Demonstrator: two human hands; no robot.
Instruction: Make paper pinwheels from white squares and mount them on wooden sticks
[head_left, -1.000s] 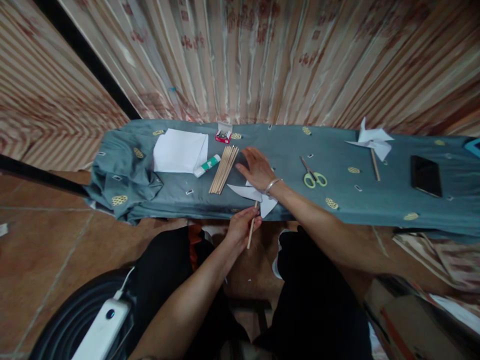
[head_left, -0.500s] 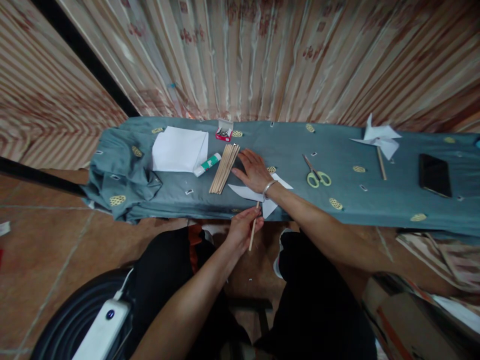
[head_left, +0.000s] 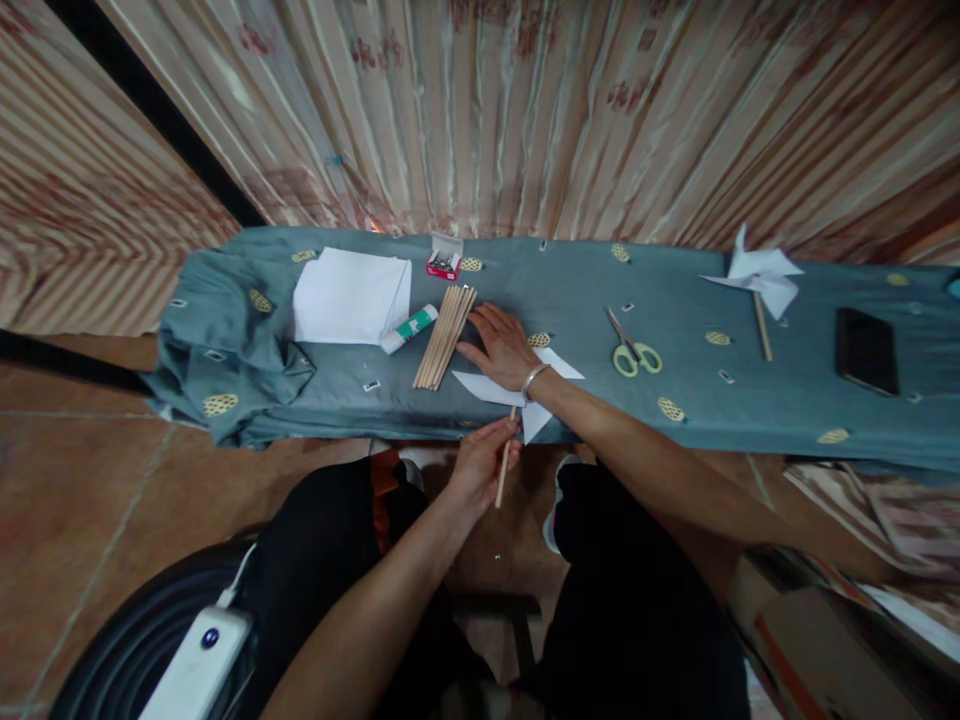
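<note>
My left hand [head_left: 486,462] is closed around a thin wooden stick [head_left: 501,482] at the front edge of the cloth-covered bench. The stick's upper end meets a folded white paper pinwheel [head_left: 487,388], whose blades point out to several sides. Across the pinwheel reaches my right hand [head_left: 504,348], palm down with fingers stretched out. Its wrist and bracelet cover the pinwheel's middle, so how stick and paper join is hidden. Just left of the right fingertips lies a bundle of wooden sticks [head_left: 445,338].
Left of the sticks are a glue stick [head_left: 409,329] and white paper sheets [head_left: 349,295]. A small red box [head_left: 443,262] of metal bits stands open behind. To the right lie scissors [head_left: 634,352], a finished-looking pinwheel [head_left: 759,275] on a stick, and a black phone [head_left: 867,350].
The view has shifted slightly. My right fingers sit a touch nearer the stick bundle. The left hand keeps the same hold on its wooden stick.
</note>
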